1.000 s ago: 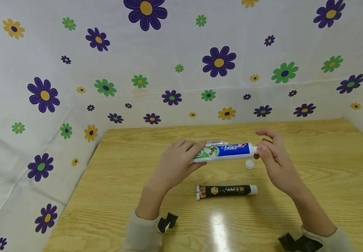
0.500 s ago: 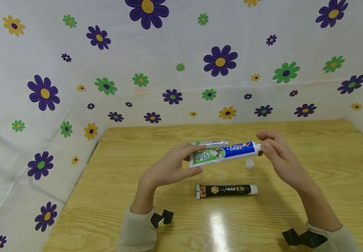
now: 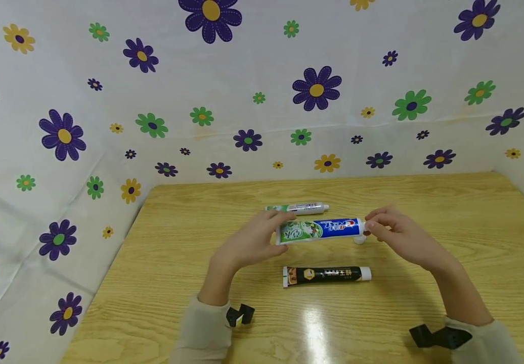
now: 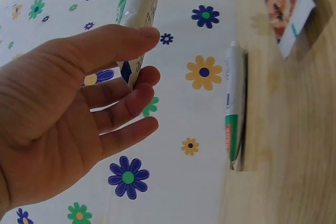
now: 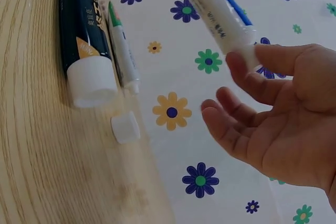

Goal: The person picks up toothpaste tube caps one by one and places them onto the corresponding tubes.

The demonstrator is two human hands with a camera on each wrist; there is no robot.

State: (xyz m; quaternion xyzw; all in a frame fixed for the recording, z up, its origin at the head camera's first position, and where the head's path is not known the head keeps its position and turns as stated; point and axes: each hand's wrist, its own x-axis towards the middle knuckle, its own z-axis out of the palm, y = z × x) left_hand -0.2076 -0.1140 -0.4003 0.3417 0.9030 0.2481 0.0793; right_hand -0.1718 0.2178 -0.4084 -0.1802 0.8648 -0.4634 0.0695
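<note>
Stretching sideways above the table (image 3: 153, 303), the blue-green tube (image 3: 318, 230) has its tail pinched by the left hand (image 3: 250, 242), its nozzle end (nearer the loose cap (image 5: 125, 127)) by the right hand (image 3: 407, 238). Three tubes show, counting the black tube (image 3: 328, 275) and small tube (image 3: 306, 208), and one loose cap.

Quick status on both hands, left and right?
Left hand: holding the Crest toothpaste tube by its flat end.
Right hand: pinching that tube's opposite tip.

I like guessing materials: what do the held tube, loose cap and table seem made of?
Held tube: probably plastic laminate, slightly glossy; printed skin catches light. Loose cap: likely matte plastic; uniform white. Table: wood or laminate, glossy; grain and glare show.
</note>
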